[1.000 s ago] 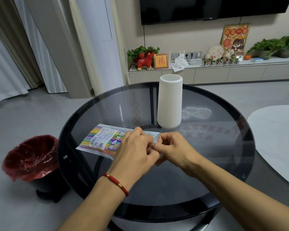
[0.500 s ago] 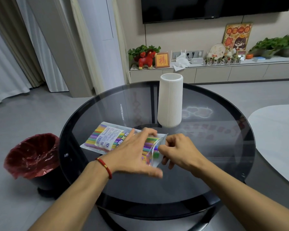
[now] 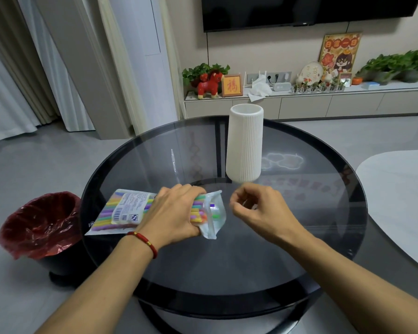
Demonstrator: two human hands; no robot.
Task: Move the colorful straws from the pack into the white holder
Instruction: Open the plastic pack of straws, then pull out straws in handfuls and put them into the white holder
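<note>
The clear pack (image 3: pixel 121 212) of colorful straws lies on the round glass table (image 3: pixel 227 261), label up, its torn right end gaping. Straw tips (image 3: pixel 198 212) in yellow, green, pink and orange show at that opening. My left hand (image 3: pixel 176 213) grips the pack across its middle, near the open end. My right hand (image 3: pixel 253 208) hovers just right of the opening, fingers curled with nothing visible in them, apart from the pack. The tall ribbed white holder (image 3: pixel 245 143) stands upright behind both hands, its mouth open.
A bin with a red liner (image 3: pixel 39 225) sits on the floor left of the table. A pale table (image 3: pixel 401 201) juts in at the right. A TV cabinet with plants and ornaments (image 3: pixel 299 102) lines the far wall.
Both hands were pinching the pack's right end; now the end is open. My left hand has closed around the pack, and my right hand has let go and drawn right.
</note>
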